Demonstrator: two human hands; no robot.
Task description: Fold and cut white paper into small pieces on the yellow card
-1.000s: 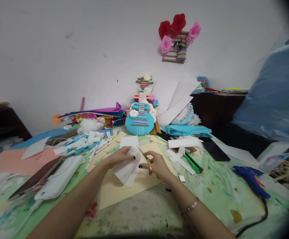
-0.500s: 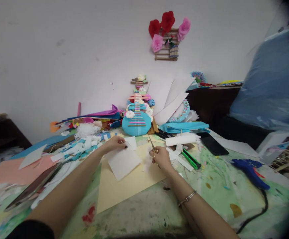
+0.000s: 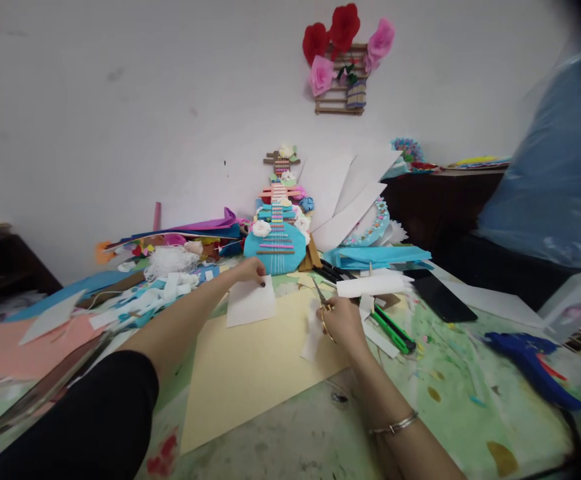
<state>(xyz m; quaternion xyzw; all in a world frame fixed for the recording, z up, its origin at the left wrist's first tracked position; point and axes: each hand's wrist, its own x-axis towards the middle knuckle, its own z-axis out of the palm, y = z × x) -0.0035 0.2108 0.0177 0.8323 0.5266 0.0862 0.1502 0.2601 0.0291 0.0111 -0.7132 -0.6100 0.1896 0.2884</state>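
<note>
My left hand (image 3: 251, 270) is at the upper edge of a squarish white piece of paper (image 3: 249, 307), its fingers pinched together on it. The paper lies over the far left edge of a large pale yellow sheet (image 3: 245, 373). My right hand (image 3: 344, 323) grips small scissors (image 3: 319, 292) with gold-coloured handles, their blades pointing away from me. A narrow white paper strip (image 3: 312, 333) lies on the yellow sheet beside the right hand, partly hidden by it.
A blue lute-shaped craft (image 3: 275, 247) leans against the wall ahead. On the right are a green utility knife (image 3: 389, 328), a white roll (image 3: 373, 285), a black phone (image 3: 443, 297) and a blue glue gun (image 3: 533, 367). Paper scraps (image 3: 145, 300) heap on the left.
My left hand has moved forward and right with the white paper, which now lies further back and straighter. My right hand, with the scissors, has shifted slightly right in view.
</note>
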